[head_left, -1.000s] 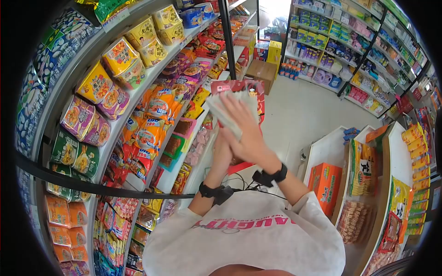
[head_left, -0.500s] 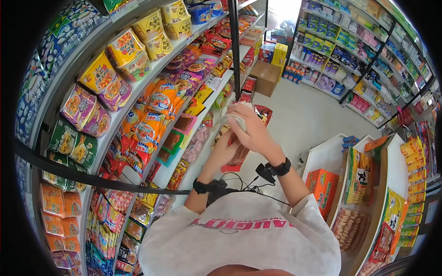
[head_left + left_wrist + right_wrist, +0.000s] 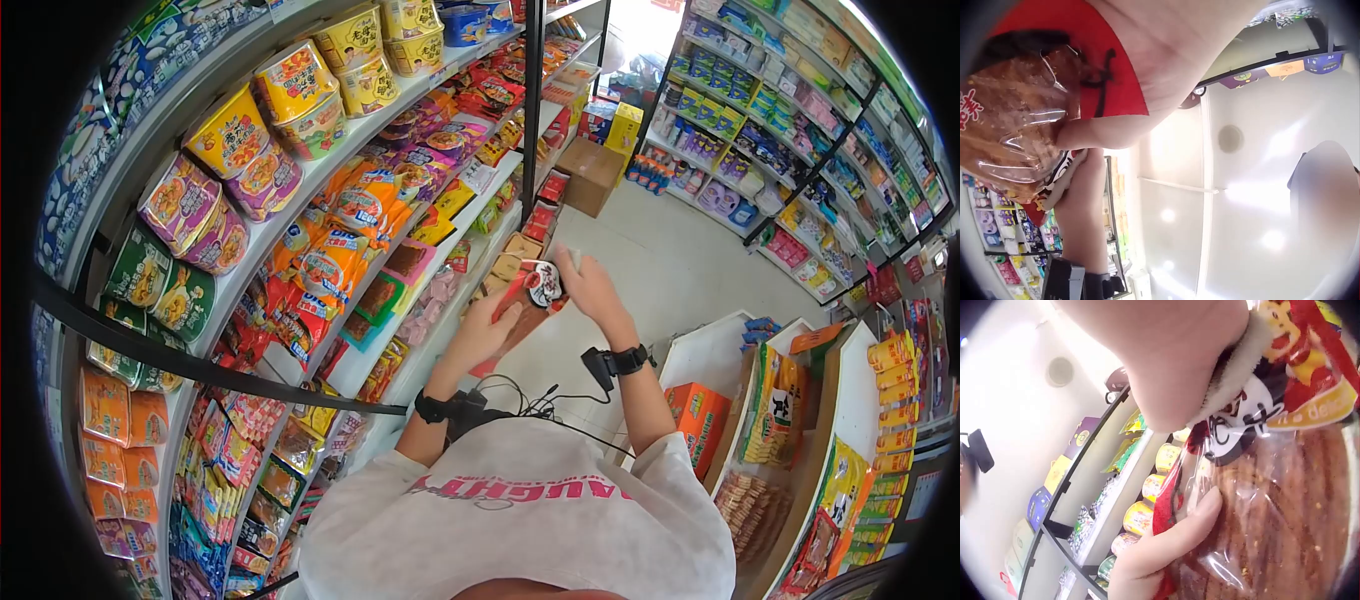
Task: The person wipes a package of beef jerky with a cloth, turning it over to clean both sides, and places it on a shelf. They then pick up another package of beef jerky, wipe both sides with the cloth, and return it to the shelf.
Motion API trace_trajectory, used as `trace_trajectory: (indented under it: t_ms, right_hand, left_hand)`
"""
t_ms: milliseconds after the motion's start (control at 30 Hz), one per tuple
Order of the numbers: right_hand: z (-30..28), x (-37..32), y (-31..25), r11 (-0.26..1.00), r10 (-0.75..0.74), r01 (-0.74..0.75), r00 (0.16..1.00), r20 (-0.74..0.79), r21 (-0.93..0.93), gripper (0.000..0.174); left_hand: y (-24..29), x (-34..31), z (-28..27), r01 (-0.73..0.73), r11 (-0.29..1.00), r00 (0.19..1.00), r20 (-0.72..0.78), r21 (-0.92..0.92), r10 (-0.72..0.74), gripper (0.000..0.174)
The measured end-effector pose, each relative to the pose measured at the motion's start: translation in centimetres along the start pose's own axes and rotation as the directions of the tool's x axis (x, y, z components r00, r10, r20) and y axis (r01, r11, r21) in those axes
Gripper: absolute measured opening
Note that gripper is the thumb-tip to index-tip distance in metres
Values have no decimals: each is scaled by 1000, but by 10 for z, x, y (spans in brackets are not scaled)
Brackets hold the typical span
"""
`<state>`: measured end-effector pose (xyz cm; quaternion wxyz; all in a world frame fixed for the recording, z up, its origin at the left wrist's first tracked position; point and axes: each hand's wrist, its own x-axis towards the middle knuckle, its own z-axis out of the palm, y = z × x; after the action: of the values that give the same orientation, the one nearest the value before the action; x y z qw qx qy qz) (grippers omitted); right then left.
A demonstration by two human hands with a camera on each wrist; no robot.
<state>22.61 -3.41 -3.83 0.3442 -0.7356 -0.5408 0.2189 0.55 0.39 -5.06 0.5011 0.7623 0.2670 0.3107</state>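
In the head view my left hand (image 3: 484, 328) grips a red snack packet (image 3: 528, 312) by its side, above the aisle floor. Its clear window shows brown, seasoned strips, plain in the right wrist view, where my left thumb (image 3: 1200, 515) lies across the front of the packet (image 3: 1272, 512). My right hand (image 3: 600, 297) holds a folded grey cloth (image 3: 1238, 375) at the packet's printed end, beside a white label with dark lettering. My right fingers are largely hidden behind the cloth and packet.
Left of me, shelves hold cup noodles (image 3: 230, 130) and orange noodle bags (image 3: 325, 270). A black rail (image 3: 200, 365) crosses in front of them. A cardboard box (image 3: 590, 175) stands on the floor ahead. Low white shelving with an orange box (image 3: 697, 420) is at right. Cables (image 3: 540, 400) hang near my waist.
My right hand, earlier flat on the cloth over the packet, has drawn off to the right with the cloth. More of the packet's front now shows, still in my left hand.
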Motion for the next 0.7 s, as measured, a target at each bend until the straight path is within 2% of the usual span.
trace_trajectory:
  t_ms: [67, 100, 167, 200, 267, 300, 333, 433, 467, 567, 600, 700]
  right_hand:
    - [-5, -7, 12, 986, 3, 9, 997, -73, 164, 57]
    - [-9, -9, 19, 970, 7, 20, 994, -110, 242, 57]
    - [-15, -7, 44, 958, 152, -92, 965, -212, 272, 55]
    - [-17, -7, 51, 945, 229, -150, 938, -260, 290, 55]
    - [-19, -11, 22, 928, 62, 126, 876, -478, 352, 52]
    - [-11, -11, 16, 917, -17, 216, 861, -509, 335, 49]
    - [-3, -11, 10, 899, -95, 304, 839, -536, 316, 48]
    - [35, -20, -20, 847, -327, 429, 886, -329, 315, 46]
    - [51, -27, -23, 862, -342, 433, 881, -328, 263, 48]
    - [80, -64, -40, 849, -456, 499, 858, -237, 172, 51]
    - [80, -73, -48, 832, -504, 532, 843, -188, 157, 52]
    - [62, -83, -71, 832, -540, 553, 825, -165, 44, 53]
  left_hand:
    - [-6, -2, -9, 91, 993, 996, 4, -76, -91, 43]
    - [-8, -3, -12, 125, 977, 991, -30, -175, -132, 44]
    - [-9, -3, -15, 170, 915, 973, -82, -367, -214, 47]
    - [1, -2, -13, 92, 954, 972, -180, -286, -148, 50]
    - [13, 2, -11, 152, 914, 953, -189, -376, -236, 53]
    - [15, 4, -7, 186, 888, 941, -185, -420, -284, 54]
    - [15, 4, -1, 206, 817, 948, -96, -538, -302, 57]
    - [-15, 13, 22, 216, 683, 945, -27, -698, -327, 60]
    - [-3, 19, 29, 96, 549, 974, -34, -830, -222, 60]
    - [13, 22, 10, 110, 513, 931, -93, -851, -353, 59]
    - [-19, 25, 3, 119, 457, 910, -88, -882, -405, 60]
    - [14, 23, 3, 169, 509, 809, -176, -844, -560, 60]
